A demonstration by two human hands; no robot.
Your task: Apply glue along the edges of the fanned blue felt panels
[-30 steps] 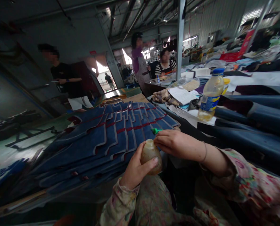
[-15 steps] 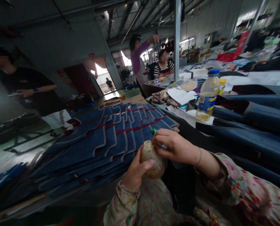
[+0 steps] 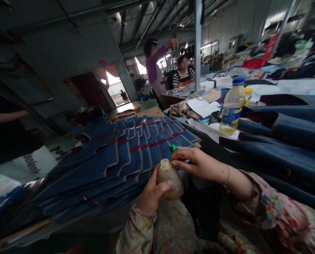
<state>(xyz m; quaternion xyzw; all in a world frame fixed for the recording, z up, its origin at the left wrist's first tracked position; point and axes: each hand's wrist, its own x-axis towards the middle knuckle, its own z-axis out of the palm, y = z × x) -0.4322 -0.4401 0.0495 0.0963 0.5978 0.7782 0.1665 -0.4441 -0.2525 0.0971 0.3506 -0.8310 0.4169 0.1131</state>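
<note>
My left hand (image 3: 152,192) is wrapped round a squat, cloudy plastic bottle (image 3: 171,183), stained yellowish with dark specks. Its neck points up, uncapped. Close against the neck is my right hand (image 3: 193,162), its fingers bent together. A small green nozzle cap (image 3: 173,147) sticks out beyond those fingers, held by them; its lower part is hidden. Behind the bottle lie overlapping dark blue fabric pieces (image 3: 136,148) with grey edging and dark red strips, spread in staggered rows.
A drink bottle (image 3: 231,107) with a blue cap stands at the right, near papers (image 3: 203,107) and a yellow-lidded container (image 3: 248,95). Folded dark blue cloth (image 3: 279,146) covers the right-hand table. Co-workers (image 3: 157,67) are in the background; another person (image 3: 6,123) is at the left edge.
My right hand has shifted slightly right and its fingers have straightened a little, showing more of the green cap. The bottle stays nearly in place. The person at left has moved toward the frame's edge.
</note>
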